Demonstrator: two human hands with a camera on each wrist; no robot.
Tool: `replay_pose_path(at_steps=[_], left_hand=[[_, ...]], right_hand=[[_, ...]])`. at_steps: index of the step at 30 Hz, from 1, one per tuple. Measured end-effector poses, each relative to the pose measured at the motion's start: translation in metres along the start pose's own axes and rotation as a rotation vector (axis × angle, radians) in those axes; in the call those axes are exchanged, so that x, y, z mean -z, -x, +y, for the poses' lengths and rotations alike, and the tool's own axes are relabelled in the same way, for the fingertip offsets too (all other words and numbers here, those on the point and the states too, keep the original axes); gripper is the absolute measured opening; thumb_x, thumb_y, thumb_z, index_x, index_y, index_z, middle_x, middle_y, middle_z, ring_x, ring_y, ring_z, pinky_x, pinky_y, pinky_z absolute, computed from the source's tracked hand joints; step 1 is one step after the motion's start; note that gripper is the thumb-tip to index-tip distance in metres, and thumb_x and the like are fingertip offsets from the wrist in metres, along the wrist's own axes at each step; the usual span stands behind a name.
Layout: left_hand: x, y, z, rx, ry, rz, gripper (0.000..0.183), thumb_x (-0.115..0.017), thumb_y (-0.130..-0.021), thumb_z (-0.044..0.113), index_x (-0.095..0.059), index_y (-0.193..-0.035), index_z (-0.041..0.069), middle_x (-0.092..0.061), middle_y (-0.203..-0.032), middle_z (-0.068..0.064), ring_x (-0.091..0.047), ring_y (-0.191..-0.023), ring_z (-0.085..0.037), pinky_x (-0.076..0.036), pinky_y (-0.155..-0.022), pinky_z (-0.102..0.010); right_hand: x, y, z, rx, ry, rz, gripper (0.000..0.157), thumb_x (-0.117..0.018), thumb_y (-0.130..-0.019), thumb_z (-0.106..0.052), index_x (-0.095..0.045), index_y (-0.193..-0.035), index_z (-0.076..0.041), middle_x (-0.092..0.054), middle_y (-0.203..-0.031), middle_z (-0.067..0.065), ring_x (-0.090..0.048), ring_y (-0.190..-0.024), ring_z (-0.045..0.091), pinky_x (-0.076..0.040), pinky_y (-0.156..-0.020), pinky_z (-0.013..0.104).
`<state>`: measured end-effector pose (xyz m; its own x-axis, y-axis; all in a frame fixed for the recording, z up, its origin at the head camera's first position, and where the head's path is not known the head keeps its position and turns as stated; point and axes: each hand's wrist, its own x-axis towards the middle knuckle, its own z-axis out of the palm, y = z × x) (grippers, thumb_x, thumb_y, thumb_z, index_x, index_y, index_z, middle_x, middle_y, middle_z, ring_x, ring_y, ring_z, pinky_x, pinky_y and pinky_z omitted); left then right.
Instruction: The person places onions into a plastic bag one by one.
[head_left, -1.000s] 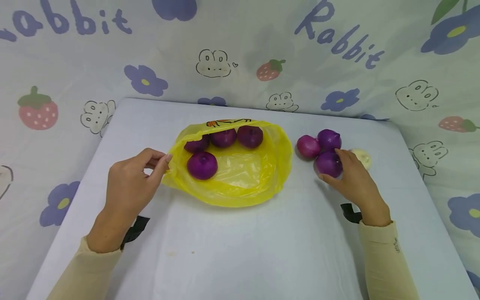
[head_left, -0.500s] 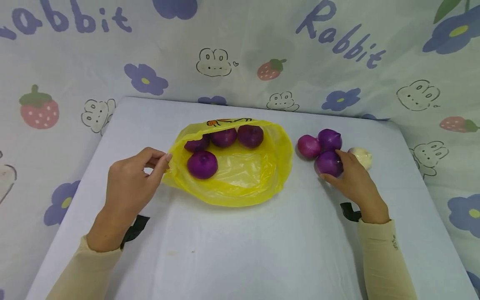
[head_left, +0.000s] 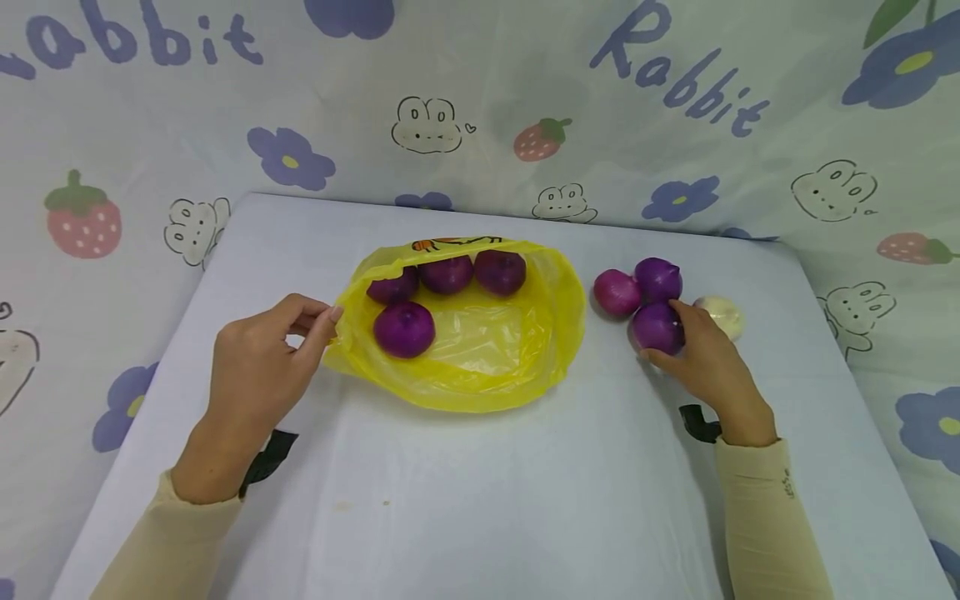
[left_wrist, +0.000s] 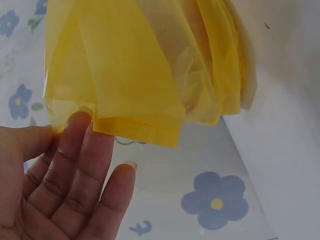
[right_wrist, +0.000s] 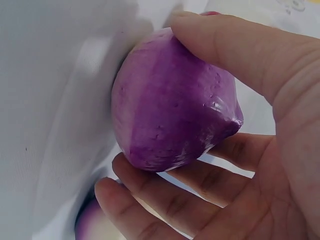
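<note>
A yellow plastic bag (head_left: 480, 400) lies with its mouth held wide, several purple onions (head_left: 405, 329) inside it. At its left rim my left hand (head_left: 258, 367) pinches the edge between thumb and fingertips; the left wrist view shows the folded yellow film (left_wrist: 135, 80) meeting those fingers. My right hand (head_left: 708, 358) grips a purple onion (head_left: 656, 327) on the table, thumb on one side and fingers curled round the other. In the right wrist view this onion (right_wrist: 172, 105) shows a pointed tip toward the palm. Two more purple onions (head_left: 617, 293) sit against it.
A pale, cream-coloured bulb (head_left: 723, 317) lies just beyond the right hand, partly covered by it. The white tabletop (head_left: 510, 508) reaches back to a patterned cloth (head_left: 480, 75). Black strips (head_left: 272, 458) show beside both wrists.
Both hands stay almost where they were. The right hand has shifted very slightly, and the onion in its grip is still beside the other two.
</note>
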<state>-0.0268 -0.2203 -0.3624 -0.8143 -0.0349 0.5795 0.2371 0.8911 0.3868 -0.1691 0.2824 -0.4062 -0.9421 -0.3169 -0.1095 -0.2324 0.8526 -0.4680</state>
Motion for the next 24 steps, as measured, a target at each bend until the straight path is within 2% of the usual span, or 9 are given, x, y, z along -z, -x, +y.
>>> replay_pose_path(at_steps=[5,11,19,24], left_hand=[[0.0,0.0,0.0,0.001,-0.003,0.0,0.012,-0.08,-0.094,0.013,-0.075,-0.096,0.002,-0.077,-0.079,-0.005,-0.076,-0.073,-0.026,-0.045,-0.062,-0.014],[0.0,0.0,0.001,0.009,-0.004,-0.004,0.012,-0.08,-0.093,0.012,-0.075,-0.097,0.001,-0.077,-0.079,-0.006,-0.075,-0.072,-0.026,-0.043,-0.063,-0.011],[0.0,0.0,0.001,-0.008,0.001,0.001,0.012,-0.081,-0.093,0.011,-0.075,-0.097,0.001,-0.077,-0.079,-0.006,-0.075,-0.071,-0.025,-0.045,-0.061,-0.014],[0.001,0.0,0.001,-0.001,0.01,0.001,0.011,-0.08,-0.093,0.011,-0.075,-0.097,0.002,-0.077,-0.079,-0.004,-0.075,-0.072,-0.025,-0.043,-0.062,-0.011]], right_hand=[[0.0,0.001,-0.001,0.01,0.003,0.002,0.09,-0.083,-0.09,-0.021,-0.03,-0.155,0.012,-0.036,-0.152,0.039,-0.036,-0.141,0.056,-0.031,-0.112,0.07],[0.001,0.003,-0.004,0.015,0.013,-0.003,0.09,-0.083,-0.091,-0.023,-0.03,-0.155,0.012,-0.037,-0.152,0.039,-0.037,-0.14,0.056,-0.032,-0.111,0.07],[0.004,0.007,-0.016,0.055,0.014,-0.011,0.088,-0.083,-0.092,-0.024,-0.032,-0.155,0.012,-0.04,-0.152,0.037,-0.04,-0.139,0.054,-0.034,-0.111,0.069],[0.004,0.01,-0.024,0.051,0.01,-0.036,0.088,-0.082,-0.093,-0.025,-0.032,-0.156,0.009,-0.041,-0.154,0.034,-0.042,-0.14,0.052,-0.034,-0.112,0.067]])
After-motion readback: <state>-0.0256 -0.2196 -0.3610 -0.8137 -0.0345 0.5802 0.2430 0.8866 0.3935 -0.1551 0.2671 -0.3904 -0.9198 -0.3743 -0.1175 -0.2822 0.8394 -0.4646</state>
